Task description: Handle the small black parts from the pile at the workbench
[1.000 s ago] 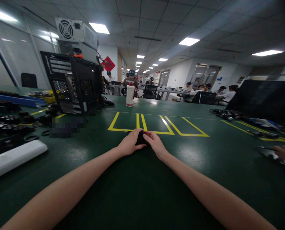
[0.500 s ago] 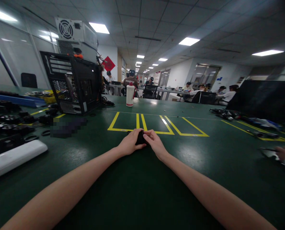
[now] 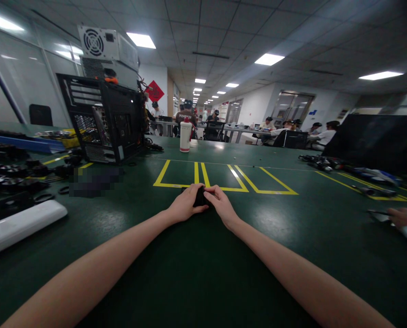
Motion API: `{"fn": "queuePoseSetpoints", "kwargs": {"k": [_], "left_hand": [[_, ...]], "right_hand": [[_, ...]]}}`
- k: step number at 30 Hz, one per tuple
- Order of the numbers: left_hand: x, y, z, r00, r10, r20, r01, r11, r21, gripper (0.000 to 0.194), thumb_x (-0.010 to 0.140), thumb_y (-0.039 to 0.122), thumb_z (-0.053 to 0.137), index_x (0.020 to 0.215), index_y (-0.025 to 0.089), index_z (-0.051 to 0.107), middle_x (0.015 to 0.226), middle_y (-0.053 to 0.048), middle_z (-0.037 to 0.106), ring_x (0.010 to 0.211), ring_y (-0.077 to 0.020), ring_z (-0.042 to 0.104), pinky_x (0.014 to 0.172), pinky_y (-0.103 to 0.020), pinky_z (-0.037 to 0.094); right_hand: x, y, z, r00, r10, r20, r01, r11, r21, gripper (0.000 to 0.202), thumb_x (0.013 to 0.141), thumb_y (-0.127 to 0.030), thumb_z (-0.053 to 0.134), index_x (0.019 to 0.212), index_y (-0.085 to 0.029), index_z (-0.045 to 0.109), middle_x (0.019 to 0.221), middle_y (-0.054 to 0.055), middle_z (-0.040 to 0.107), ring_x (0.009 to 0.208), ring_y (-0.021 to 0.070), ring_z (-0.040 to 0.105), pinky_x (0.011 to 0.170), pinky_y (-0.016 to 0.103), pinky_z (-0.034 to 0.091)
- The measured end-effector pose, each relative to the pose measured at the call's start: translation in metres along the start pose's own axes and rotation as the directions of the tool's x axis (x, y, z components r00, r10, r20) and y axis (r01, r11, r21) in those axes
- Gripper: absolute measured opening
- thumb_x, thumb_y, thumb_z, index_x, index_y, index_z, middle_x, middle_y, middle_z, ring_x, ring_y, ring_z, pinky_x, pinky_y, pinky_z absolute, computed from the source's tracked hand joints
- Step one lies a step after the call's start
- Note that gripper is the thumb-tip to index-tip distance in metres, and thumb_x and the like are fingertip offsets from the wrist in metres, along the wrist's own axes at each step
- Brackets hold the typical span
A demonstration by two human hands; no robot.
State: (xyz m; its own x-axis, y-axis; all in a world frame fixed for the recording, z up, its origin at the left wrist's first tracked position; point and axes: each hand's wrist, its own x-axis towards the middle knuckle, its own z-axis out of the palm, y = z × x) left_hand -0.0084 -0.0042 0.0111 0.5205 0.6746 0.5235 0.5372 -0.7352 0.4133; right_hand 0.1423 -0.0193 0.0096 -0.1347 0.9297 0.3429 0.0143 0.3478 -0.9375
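Observation:
Both my hands meet over the green table, close to the near edge of the yellow tape outlines. My left hand is closed around a small black object, its thumb below and its fingers over the top. From the other side, my right hand grips the same black object with thumb and fingertips. Much of it is hidden by the fingers, so its exact kind does not show.
A black computer case with silver power supplies on top stands at the left. Behind the tape is a white bottle. A white elongated object lies at the near left. Another person's hand is at the right edge.
My hands and the black object stay almost in place. At the right edge, the other person's hand and the thing in it have shifted slightly left.

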Motion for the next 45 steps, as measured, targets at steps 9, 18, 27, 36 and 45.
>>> {"fn": "queuePoseSetpoints", "kwargs": {"k": [9, 18, 27, 36, 45], "left_hand": [[-0.001, -0.001, 0.0, 1.0, 0.003, 0.003, -0.003, 1.0, 0.002, 0.06, 0.07, 0.036, 0.059, 0.118, 0.02, 0.028, 0.115, -0.009, 0.043, 0.105, -0.0238, 0.045, 0.088, -0.04, 0.038], [0.0, -0.003, 0.002, 1.0, 0.01, -0.009, -0.01, 1.0, 0.017, 0.061, 0.069, 0.036, 0.06, 0.118, 0.019, 0.028, 0.115, -0.009, 0.042, 0.105, -0.0246, 0.045, 0.088, -0.041, 0.038], [-0.001, -0.001, 0.0, 1.0, 0.005, 0.002, -0.005, 1.0, 0.011, 0.059, 0.07, 0.035, 0.059, 0.118, 0.02, 0.028, 0.114, -0.009, 0.043, 0.105, -0.0242, 0.045, 0.089, -0.04, 0.037], [0.0, -0.001, -0.001, 1.0, -0.01, 0.012, 0.009, 1.0, 0.019, 0.06, 0.07, 0.037, 0.059, 0.119, 0.02, 0.028, 0.115, -0.008, 0.042, 0.105, -0.0239, 0.045, 0.088, -0.04, 0.038], [0.0, -0.002, 0.002, 1.0, 0.011, -0.005, -0.011, 1.0, 0.017, 0.06, 0.069, 0.035, 0.06, 0.117, 0.019, 0.029, 0.113, -0.009, 0.044, 0.104, -0.0238, 0.046, 0.088, -0.039, 0.038]], "right_hand": [[0.005, 0.008, -0.003, 0.995, 0.101, 0.014, -0.101, 0.995, 0.002, 0.025, 0.072, -0.034, 0.051, 0.092, -0.021, 0.054, 0.095, 0.002, 0.056, 0.091, 0.0166, 0.05, 0.081, 0.032, 0.039], [0.001, 0.001, 0.0, 1.0, 0.015, -0.001, -0.015, 1.0, 0.024, 0.013, 0.07, -0.03, 0.053, 0.08, -0.021, 0.052, 0.083, -0.002, 0.054, 0.084, 0.0136, 0.052, 0.078, 0.028, 0.039], [0.005, 0.006, -0.002, 0.997, 0.077, 0.027, -0.077, 0.997, -0.007, 0.02, 0.072, -0.029, 0.052, 0.089, -0.02, 0.053, 0.092, 0.001, 0.055, 0.091, 0.0161, 0.051, 0.082, 0.032, 0.038], [-0.001, -0.001, 0.0, 1.0, 0.019, 0.007, -0.019, 1.0, -0.01, 0.014, 0.072, -0.03, 0.051, 0.084, -0.022, 0.052, 0.089, -0.001, 0.054, 0.09, 0.0148, 0.051, 0.081, 0.03, 0.039], [0.004, 0.003, 0.001, 0.997, 0.074, -0.001, -0.074, 0.997, 0.01, 0.019, 0.069, -0.025, 0.053, 0.087, -0.019, 0.053, 0.089, 0.001, 0.057, 0.089, 0.0156, 0.051, 0.083, 0.032, 0.038]]}}
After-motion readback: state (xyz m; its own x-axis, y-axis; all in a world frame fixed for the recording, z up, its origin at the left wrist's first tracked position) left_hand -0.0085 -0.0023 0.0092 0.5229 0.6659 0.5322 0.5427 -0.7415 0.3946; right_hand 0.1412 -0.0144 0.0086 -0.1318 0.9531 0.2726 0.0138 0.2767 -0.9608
